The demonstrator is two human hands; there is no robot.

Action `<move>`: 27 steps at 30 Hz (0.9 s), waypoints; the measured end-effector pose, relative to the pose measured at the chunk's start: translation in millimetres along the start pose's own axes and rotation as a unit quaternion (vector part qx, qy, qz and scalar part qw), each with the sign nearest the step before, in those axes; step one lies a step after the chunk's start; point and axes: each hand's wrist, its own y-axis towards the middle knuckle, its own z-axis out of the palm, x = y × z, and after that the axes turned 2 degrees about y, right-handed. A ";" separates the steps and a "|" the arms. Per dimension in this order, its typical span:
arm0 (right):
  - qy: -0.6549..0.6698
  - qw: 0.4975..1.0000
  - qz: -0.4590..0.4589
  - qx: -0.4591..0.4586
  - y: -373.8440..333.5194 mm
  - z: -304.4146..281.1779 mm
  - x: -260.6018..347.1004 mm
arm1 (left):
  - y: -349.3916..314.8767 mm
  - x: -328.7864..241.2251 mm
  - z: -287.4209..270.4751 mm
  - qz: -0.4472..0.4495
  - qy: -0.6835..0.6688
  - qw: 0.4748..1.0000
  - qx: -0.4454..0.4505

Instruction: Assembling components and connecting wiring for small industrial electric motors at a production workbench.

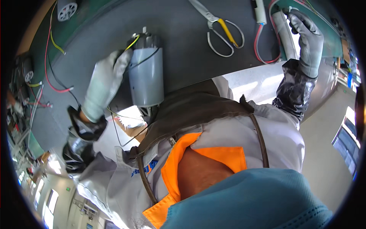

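A grey cylindrical motor [146,78] stands at the front edge of the dark work surface, its shaft end pointing away from me. My left hand [108,78], in a pale work glove, is closed at the motor's far left rim, pinching a yellow-green wire [132,42] that comes off its end. A thin black wire crosses the casing toward the same fingers. At the far right my gloved right hand [308,42] is closed beside a long pale grey piece [285,36]; its fingertips pinch something too small to make out.
Yellow-and-white-handled scissors [219,30] lie open-bladed side away, between my hands. A white tube-shaped tool [260,13] with a red and grey cable [261,53] lies near my right hand. Red, yellow and black wires [57,89] spread at left, with another motor [67,10] at the far left.
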 end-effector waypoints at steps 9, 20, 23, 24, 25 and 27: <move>0.423 0.821 0.221 0.315 -67.6 173.1 41.3 | 27.9 16.4 -45.5 0.045 -0.207 0.955 0.208; -0.003 0.873 -0.447 0.194 -104.1 259.6 75.7 | 24.1 84.0 -1.9 0.414 -0.261 0.872 0.005; 0.021 0.908 -0.350 0.230 -101.9 258.6 74.9 | -21.6 4.9 -38.0 -0.024 -0.326 0.939 0.106; 0.023 0.906 -0.353 0.231 -100.7 257.2 82.6 | -20.3 0.9 -35.1 -0.042 -0.303 0.949 0.076; -0.008 0.908 -0.346 0.236 -99.1 257.1 95.8 | -20.8 -8.0 -30.1 -0.054 -0.273 0.960 0.031; -0.043 0.911 -0.336 0.238 -94.0 257.1 98.9 | -12.8 -13.6 -18.5 -0.123 -0.313 0.942 -0.005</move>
